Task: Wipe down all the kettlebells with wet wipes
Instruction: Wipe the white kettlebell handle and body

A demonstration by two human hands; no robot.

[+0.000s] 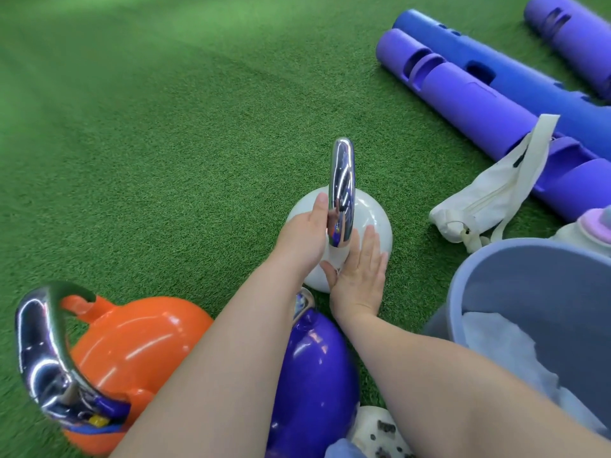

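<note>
Your left hand point(305, 233) has its grip curled round the chrome handle point(342, 190) of the white kettlebell point(373, 223), while your right hand point(360, 272) lies flat against its near side, fingers straight; no wipe shows under it. Steady the handle and sweep right round the ball. The purple kettlebell point(317, 368) and orange kettlebell point(132, 342) sit nearer you, the grey bucket point(515, 292) off right.

green artificial turf point(165, 143) covers the floor. one kettlebell point(370, 223) is glossy white with a mirror-chrome handle point(342, 180); another kettlebell point(139, 345) is bright orange, a third point(314, 378) deep purple. the slotted foam tubes are violet point(463, 97), royal blue point(515, 74) and violet again point(575, 38). the pouch point(489, 200) is cream. the bucket point(529, 282) is grey-blue, holding white wipes point(496, 345).
</note>
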